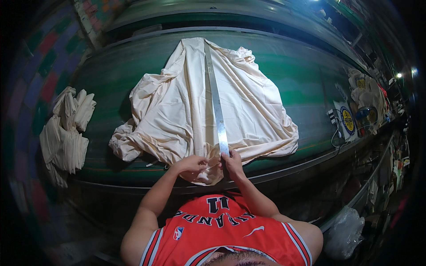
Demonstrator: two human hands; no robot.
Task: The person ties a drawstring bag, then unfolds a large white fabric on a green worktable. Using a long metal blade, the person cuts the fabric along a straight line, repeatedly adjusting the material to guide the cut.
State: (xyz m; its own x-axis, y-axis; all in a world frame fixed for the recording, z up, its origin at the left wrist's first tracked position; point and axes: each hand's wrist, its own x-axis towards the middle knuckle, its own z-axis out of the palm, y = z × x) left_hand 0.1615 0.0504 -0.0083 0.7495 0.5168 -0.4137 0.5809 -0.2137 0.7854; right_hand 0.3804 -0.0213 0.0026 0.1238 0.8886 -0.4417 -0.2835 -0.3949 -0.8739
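A cream fabric piece (253,106) lies spread and wrinkled on the green work table (111,75), bunched along its sides and front. A long metal straightedge (213,97) runs over its middle from the back edge down to the front. My left hand (193,165) pinches the gathered front edge of the fabric, just left of the straightedge's near end. My right hand (231,164) grips the straightedge's near end, its fingertips close to the fabric folds, partly hidden.
Folded cream cloths (71,142) are stacked at the left end of the table. At the right sit a white sign with a round emblem (345,119), cords and assorted items (368,95). A clear plastic bag (344,230) is below right. A painted brick wall (44,62) stands left.
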